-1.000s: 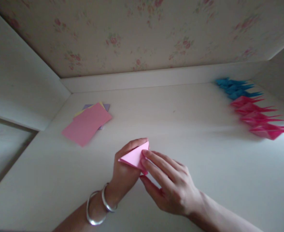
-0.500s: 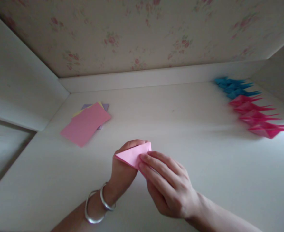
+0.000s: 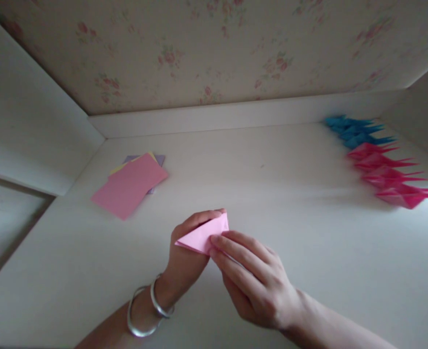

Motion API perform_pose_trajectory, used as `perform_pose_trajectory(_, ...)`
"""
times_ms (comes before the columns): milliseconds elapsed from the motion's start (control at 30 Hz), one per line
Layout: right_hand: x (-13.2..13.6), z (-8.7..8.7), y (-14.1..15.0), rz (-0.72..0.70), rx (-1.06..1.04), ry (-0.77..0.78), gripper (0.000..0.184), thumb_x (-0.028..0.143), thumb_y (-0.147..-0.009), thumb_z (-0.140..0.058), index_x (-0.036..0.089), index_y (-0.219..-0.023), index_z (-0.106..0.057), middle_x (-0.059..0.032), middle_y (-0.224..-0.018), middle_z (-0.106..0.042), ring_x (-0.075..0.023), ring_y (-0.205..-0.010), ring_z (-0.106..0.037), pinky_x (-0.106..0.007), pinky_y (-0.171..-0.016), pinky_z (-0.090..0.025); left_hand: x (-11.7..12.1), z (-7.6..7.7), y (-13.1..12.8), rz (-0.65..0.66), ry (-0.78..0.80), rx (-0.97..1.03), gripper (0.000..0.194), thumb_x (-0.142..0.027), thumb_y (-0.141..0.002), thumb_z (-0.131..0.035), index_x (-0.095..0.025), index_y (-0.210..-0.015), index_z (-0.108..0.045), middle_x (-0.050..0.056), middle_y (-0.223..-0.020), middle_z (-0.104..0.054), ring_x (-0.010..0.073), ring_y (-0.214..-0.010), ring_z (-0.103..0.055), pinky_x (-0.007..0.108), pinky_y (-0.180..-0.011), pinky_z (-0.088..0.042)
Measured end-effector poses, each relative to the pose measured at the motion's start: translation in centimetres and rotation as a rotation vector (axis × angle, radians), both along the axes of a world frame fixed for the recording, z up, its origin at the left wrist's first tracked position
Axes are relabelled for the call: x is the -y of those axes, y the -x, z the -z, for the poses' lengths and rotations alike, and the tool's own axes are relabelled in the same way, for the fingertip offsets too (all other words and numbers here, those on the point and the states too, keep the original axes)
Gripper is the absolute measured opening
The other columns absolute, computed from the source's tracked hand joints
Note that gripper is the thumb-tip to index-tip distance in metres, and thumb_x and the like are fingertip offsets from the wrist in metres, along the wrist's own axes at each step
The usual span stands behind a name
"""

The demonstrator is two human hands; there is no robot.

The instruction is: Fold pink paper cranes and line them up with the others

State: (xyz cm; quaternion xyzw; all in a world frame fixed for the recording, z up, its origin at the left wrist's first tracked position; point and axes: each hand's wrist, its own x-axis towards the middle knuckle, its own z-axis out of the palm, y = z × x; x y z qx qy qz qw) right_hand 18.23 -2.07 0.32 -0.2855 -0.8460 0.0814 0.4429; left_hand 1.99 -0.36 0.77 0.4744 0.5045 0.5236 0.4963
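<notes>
A light pink folded paper (image 3: 202, 236), triangular in outline with layered edges, is held between both hands above the white tabletop. My left hand (image 3: 187, 257) grips it from behind and from the left; most of its fingers are hidden by the paper. Two silver bangles circle that wrist. From the right, my right hand (image 3: 252, 276) pinches the paper, its fingertips lying on the near face close to the right edge. The thumb of this hand is mostly out of sight underneath.
Flat paper sheets (image 3: 130, 186), pink over yellow and purple, lie at the left of the white table (image 3: 236, 169). Several blue folded paper figures (image 3: 355, 133) and pink ones (image 3: 392, 177) stand in a row at the right. A floral wall (image 3: 166, 58) rises behind.
The folded paper has tilted slightly, its left tip now a little lower. Both hands stay in nearly the same place and keep hold of it.
</notes>
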Motion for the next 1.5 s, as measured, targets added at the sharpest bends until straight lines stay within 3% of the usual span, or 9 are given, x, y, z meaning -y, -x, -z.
perform_pose_trajectory(267,-0.4,0.0,-0.3,0.046,-0.095,0.155,0.044,-0.002,-0.085,-0.055,0.012,-0.127,-0.059,-0.0145,-0.120,-0.067,-0.0251,-0.112,-0.059,-0.042,-0.093,-0.055,-0.5,-1.1,-0.1,-0.001,0.003,-0.075,0.035,-0.008,-0.073,-0.073,-0.023,-0.104,-0.077,0.005,-0.118,-0.074,0.0245,-0.112,-0.067,0.036,-0.100,-0.051)
perform_pose_trajectory(533,-1.5,0.1,-0.3,0.177,-0.308,0.358,0.036,0.000,-0.089,-0.051,0.022,-0.115,-0.064,-0.0074,-0.110,-0.069,-0.0194,-0.102,-0.064,-0.035,-0.087,-0.054,-0.8,-0.4,0.0,0.237,0.335,0.563,0.049,-0.017,-0.070,-0.084,-0.023,-0.117,-0.072,0.005,-0.119,-0.072,0.0177,-0.103,-0.066,0.023,-0.088,-0.050)
perform_pose_trajectory(633,-1.8,-0.1,-0.7,0.165,-0.396,0.566,0.031,0.005,-0.089,-0.054,0.024,-0.109,-0.067,-0.0051,-0.109,-0.071,-0.0189,-0.100,-0.066,-0.032,-0.084,-0.055,-1.0,-0.5,0.2,0.294,0.316,0.687,0.047,-0.033,-0.074,-0.083,-0.018,-0.117,-0.071,0.008,-0.122,-0.070,0.0184,-0.102,-0.065,0.023,-0.087,-0.052)
perform_pose_trajectory(733,-2.2,-0.4,-1.1,0.090,-0.499,0.900,0.025,0.012,-0.089,-0.057,0.026,-0.104,-0.069,-0.0029,-0.109,-0.072,-0.0178,-0.094,-0.069,-0.028,-0.076,-0.057,-1.5,-0.5,0.3,0.281,0.371,0.764,0.043,-0.047,-0.085,-0.069,-0.013,-0.111,-0.073,0.011,-0.118,-0.071,0.0204,-0.100,-0.067,0.027,-0.085,-0.056)
perform_pose_trajectory(800,-2.5,-0.6,-1.3,0.064,-0.564,1.066,0.016,0.021,-0.090,-0.060,0.026,-0.101,-0.070,-0.0029,-0.108,-0.073,-0.0173,-0.089,-0.070,-0.026,-0.071,-0.057,-1.9,-0.2,0.3,0.240,0.436,0.767,0.033,-0.041,-0.091,-0.064,-0.012,-0.103,-0.074,0.010,-0.106,-0.075,0.0176,-0.089,-0.070,0.025,-0.079,-0.058)
perform_pose_trajectory(933,-2.7,-0.4,-1.2,0.063,-0.610,1.209,0.017,0.034,-0.090,-0.064,0.025,-0.102,-0.071,-0.0040,-0.101,-0.075,-0.0172,-0.082,-0.071,-0.025,-0.068,-0.058,-2.2,0.3,0.2,0.160,0.469,0.697,0.011,-0.017,-0.082,-0.074,-0.011,-0.091,-0.072,0.005,-0.084,-0.075,0.0105,-0.065,-0.068,0.019,-0.065,-0.059)
perform_pose_trajectory(1133,-2.9,0.3,-1.2,0.123,-0.579,1.072,0.025,0.031,-0.087,-0.067,0.025,-0.111,-0.068,-0.0066,-0.108,-0.074,-0.0192,-0.088,-0.072,-0.029,-0.071,-0.061,-2.3,0.1,0.5,0.089,0.515,0.735,0.012,-0.015,-0.077,-0.077,-0.011,-0.085,-0.069,0.004,-0.080,-0.073,0.0145,-0.071,-0.073,0.021,-0.066,-0.062)
perform_pose_trajectory(1267,-2.9,0.4,-1.4,0.126,-0.491,0.977,0.025,0.021,-0.088,-0.061,0.022,-0.113,-0.067,-0.0080,-0.102,-0.075,-0.0194,-0.082,-0.073,-0.027,-0.060,-0.061,-2.3,-0.1,0.6,0.062,0.540,0.702,0.007,-0.013,-0.079,-0.076,-0.010,-0.081,-0.070,0.005,-0.079,-0.075,0.0132,-0.068,-0.073,0.022,-0.067,-0.063)
perform_pose_trajectory(1500,-2.5,1.5,-1.2,0.272,-0.433,0.686,0.022,0.016,-0.081,-0.067,0.021,-0.101,-0.059,-0.0040,-0.087,-0.074,-0.0172,-0.074,-0.072,-0.026,-0.057,-0.061,-2.1,-0.6,0.5,0.139,0.515,0.682,0.018,-0.017,-0.079,-0.078,-0.007,-0.093,-0.075,0.008,-0.085,-0.076,0.0121,-0.076,-0.072,0.017,-0.073,-0.061)
